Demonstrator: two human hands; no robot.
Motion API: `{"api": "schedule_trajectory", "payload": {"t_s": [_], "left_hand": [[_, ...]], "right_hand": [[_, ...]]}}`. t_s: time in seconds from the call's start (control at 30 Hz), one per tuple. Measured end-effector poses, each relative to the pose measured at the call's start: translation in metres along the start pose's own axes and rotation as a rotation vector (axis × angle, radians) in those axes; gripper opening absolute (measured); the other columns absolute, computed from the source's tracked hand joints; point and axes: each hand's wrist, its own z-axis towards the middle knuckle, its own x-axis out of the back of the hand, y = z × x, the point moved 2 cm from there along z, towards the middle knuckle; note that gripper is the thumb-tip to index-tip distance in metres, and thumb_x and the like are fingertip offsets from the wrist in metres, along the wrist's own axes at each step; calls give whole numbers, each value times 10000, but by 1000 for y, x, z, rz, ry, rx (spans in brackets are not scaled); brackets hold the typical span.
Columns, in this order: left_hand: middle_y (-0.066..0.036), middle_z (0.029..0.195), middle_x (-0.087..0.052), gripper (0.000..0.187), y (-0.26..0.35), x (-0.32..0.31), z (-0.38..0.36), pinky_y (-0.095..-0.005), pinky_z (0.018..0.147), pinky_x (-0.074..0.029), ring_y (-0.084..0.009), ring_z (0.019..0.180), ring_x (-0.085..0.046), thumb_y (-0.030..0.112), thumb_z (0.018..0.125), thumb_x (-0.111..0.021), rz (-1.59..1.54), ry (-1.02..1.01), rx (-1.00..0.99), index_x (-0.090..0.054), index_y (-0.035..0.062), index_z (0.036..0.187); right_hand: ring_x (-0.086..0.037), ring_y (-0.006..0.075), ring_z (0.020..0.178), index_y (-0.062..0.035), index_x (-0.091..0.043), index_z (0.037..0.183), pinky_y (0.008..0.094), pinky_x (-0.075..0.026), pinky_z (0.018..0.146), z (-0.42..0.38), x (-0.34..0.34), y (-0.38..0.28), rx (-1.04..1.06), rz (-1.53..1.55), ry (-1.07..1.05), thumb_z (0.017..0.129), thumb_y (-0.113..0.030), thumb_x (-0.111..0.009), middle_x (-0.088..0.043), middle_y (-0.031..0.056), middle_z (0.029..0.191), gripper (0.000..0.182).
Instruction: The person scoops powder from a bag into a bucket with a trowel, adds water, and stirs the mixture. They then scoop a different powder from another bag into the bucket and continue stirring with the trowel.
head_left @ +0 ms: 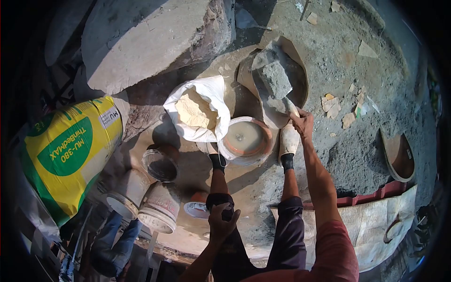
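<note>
My right hand (303, 123) is closed around the pale wooden handle of a trowel (292, 107). Grey, cement-like powder (276, 80) lies heaped at its head, hiding most of the blade, above an opened brown paper bag (300, 61) of grey powder. My left hand (222, 223) rests at my left knee, thumb and fingers apart, with dark trouser cloth showing between them. Between my feet stands a round bucket (270, 141) of cloudy liquid. A white sack (211, 89) of cream-coloured powder sits open to its left.
Several dirty buckets (159, 207) stand at lower left, near another person's legs (112, 239). A yellow-green bag (70, 155) lies at far left. Large concrete slabs (145, 37) fill the upper left. Grey sandy material (357, 160) and paper scraps (332, 107) cover the right side.
</note>
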Motion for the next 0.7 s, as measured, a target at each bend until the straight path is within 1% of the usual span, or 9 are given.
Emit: {"api": "schedule_trajectory", "payload": {"t_s": [0.1, 0.17, 0.2, 0.23, 0.33, 0.5, 0.57, 0.6, 0.7], "left_hand": [[-114, 894, -662, 418, 4, 1, 2, -533, 981, -398, -304, 872, -643, 298, 697, -809, -7, 12, 30, -625, 51, 980], [-108, 870, -657, 414, 2, 1, 2, -517, 977, -403, -289, 851, -643, 299, 697, -808, 23, 49, -34, -631, 50, 976], [-106, 865, -652, 422, 3, 2, 1, -505, 972, -409, -287, 845, -641, 309, 700, -805, -2, 30, -9, -632, 43, 978], [-106, 865, -652, 422, 3, 2, 0, -505, 972, -409, -287, 845, -641, 309, 700, -805, -6, 38, 3, -632, 43, 978], [-106, 868, -650, 434, 1, 2, 0, -506, 972, -408, -289, 854, -637, 324, 705, -800, -5, 38, 8, -630, 35, 981], [-106, 879, -647, 449, -4, 1, -4, -508, 982, -401, -288, 868, -630, 341, 713, -793, -2, 29, 35, -629, 32, 994], [-106, 879, -646, 454, -5, 0, -6, -511, 986, -398, -289, 868, -629, 344, 712, -792, -9, 27, 49, -628, 32, 998], [-106, 878, -646, 458, -5, -1, -6, -513, 989, -395, -290, 869, -628, 347, 712, -792, -17, 21, 58, -628, 33, 1002], [-109, 884, -644, 462, -6, -2, -7, -514, 996, -389, -292, 877, -625, 353, 711, -792, -14, 23, 59, -628, 35, 1004]], "right_hand": [[-426, 34, 483, -23, -721, 989, 232, -353, 448, -18, 15, 6, -59, -44, -83, 757, -264, -736, -511, -41, 548, 335], [-417, 29, 486, -25, -715, 1025, 228, -342, 448, -37, 26, -2, 43, -95, -84, 757, -262, -741, -513, -44, 557, 358], [-483, 41, 546, -24, -705, 1056, 231, -406, 504, -46, 32, -3, -4, -141, -124, 752, -260, -748, -585, -17, 617, 387], [-483, 41, 546, -24, -705, 1056, 231, -406, 504, -56, 35, -3, -2, -147, -137, 752, -260, -748, -585, -17, 617, 387], [-609, 87, 756, 18, -683, 1062, 266, -498, 710, -83, 41, 3, 30, -164, -218, 735, -240, -745, -713, 93, 840, 420], [-639, 87, 771, 21, -684, 1029, 279, -509, 706, -126, 36, -11, 132, -185, -328, 716, -203, -721, -713, 144, 832, 387], [-566, 39, 722, 26, -691, 1012, 257, -490, 656, -138, 29, -13, 140, -216, -408, 718, -195, -747, -711, 66, 788, 372], [-653, 106, 699, -17, -698, 967, 279, -511, 675, -143, 24, -11, 182, -236, -402, 727, -205, -709, -697, 124, 766, 306], [-648, 149, 667, 3, -696, 933, 298, -508, 646, -148, 10, 8, 176, -258, -506, 712, -192, -738, -687, 107, 733, 298]]}}
